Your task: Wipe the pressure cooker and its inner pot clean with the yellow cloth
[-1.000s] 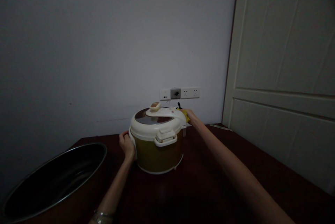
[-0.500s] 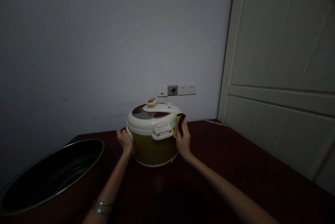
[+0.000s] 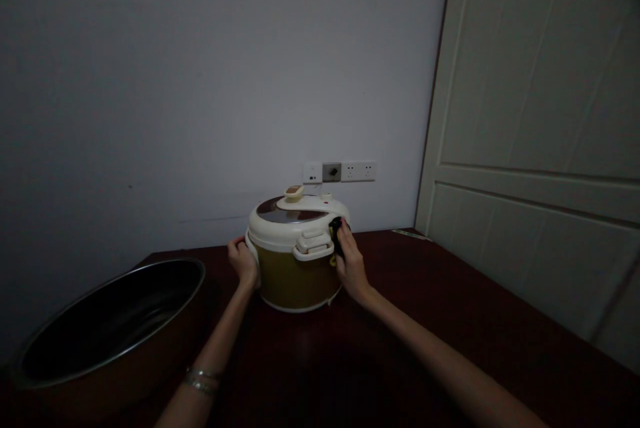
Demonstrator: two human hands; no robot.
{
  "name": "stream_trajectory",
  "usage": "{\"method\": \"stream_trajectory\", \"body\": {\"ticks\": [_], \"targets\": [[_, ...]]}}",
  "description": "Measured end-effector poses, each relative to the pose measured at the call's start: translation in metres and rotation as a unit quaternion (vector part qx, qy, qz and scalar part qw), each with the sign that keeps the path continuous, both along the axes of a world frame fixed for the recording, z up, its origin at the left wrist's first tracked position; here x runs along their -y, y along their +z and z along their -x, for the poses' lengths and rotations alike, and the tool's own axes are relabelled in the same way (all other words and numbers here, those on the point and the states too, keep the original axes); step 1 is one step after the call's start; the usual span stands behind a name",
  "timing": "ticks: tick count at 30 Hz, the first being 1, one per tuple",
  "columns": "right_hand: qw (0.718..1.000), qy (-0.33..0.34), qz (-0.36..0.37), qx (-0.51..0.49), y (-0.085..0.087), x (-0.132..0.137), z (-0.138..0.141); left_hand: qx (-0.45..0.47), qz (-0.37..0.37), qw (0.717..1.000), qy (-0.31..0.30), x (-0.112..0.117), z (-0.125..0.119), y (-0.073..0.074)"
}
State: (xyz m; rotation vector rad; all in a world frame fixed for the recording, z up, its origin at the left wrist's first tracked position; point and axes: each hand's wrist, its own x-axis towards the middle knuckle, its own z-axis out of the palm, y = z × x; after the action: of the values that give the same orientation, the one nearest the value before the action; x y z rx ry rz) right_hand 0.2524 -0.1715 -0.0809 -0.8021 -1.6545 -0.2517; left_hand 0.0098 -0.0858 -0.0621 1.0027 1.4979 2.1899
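An electric pressure cooker (image 3: 293, 275) with a green body, a white lid and a knob on top stands upright on the dark red table. My left hand (image 3: 243, 264) is closed on its left side, with some fingertips hidden behind the rim. Pressed against the right side, just beside the white side handle (image 3: 313, 248), is a black-and-yellow cloth (image 3: 336, 231). My right hand (image 3: 353, 265) holds that cloth, its fingers pointing up along it. The cloth is partly covered by the fingers.
A large dark pan (image 3: 115, 321) with a metal rim sits at the left of the table (image 3: 410, 321). Behind the cooker is a wall with sockets (image 3: 358, 171). A pale panelled door (image 3: 530, 228) stands to the right. A thin strip (image 3: 411, 235) lies at the table's back corner.
My right hand has shifted slightly left with the cloth, from the cooker's right edge toward the side handle. My left hand stays at the cooker's left side. The view has moved slightly.
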Motion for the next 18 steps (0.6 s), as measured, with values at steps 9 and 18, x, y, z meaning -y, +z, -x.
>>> {"method": "stream_trajectory", "body": {"ticks": [9,18], "targets": [[0.998,0.005,0.025,0.049,-0.044,0.016,0.004,-0.004,-0.001,1.000,0.005,-0.001,0.001,-0.002],[0.946,0.160,0.160,0.233,-0.076,0.069,-0.003,0.005,0.003,0.999,-0.035,-0.006,0.007,-0.006]]}}
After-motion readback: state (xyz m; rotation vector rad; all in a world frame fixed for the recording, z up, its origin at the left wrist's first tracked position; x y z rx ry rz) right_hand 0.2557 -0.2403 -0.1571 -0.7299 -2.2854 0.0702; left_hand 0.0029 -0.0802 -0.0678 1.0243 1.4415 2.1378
